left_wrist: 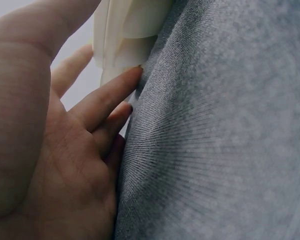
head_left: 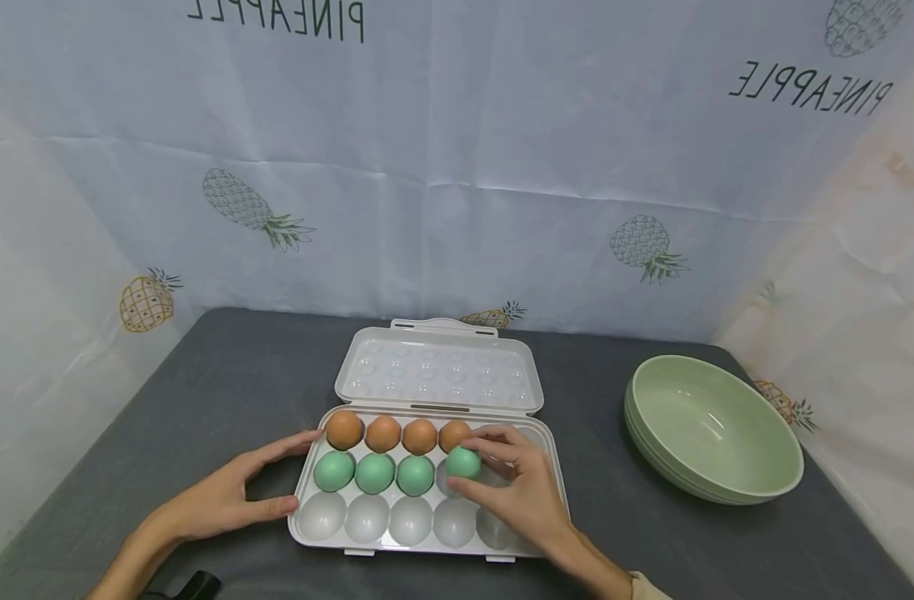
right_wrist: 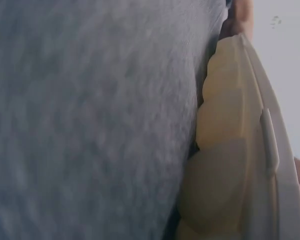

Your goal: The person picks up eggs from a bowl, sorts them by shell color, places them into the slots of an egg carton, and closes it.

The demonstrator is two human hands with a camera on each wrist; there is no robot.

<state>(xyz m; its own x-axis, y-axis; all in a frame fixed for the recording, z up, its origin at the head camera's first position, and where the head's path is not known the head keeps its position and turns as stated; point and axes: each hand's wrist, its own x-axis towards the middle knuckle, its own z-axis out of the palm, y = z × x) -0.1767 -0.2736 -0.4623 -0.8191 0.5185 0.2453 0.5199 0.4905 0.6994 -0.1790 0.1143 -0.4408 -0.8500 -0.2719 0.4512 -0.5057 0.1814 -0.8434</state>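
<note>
A white egg carton lies with its lid folded back. Several brown eggs sit in its back row, and green eggs fill the left of the middle row. My right hand pinches another green egg between thumb and fingers, over a cup in the middle row. The front row's cups hold no eggs. With fingers spread and fairly straight, my left hand touches the carton's left side. The left wrist view shows its palm and fingers against the carton.
Stacked green bowls stand at the right of the dark grey tabletop. A black object lies by the left forearm at the front edge. A pineapple-print cloth hangs behind the table.
</note>
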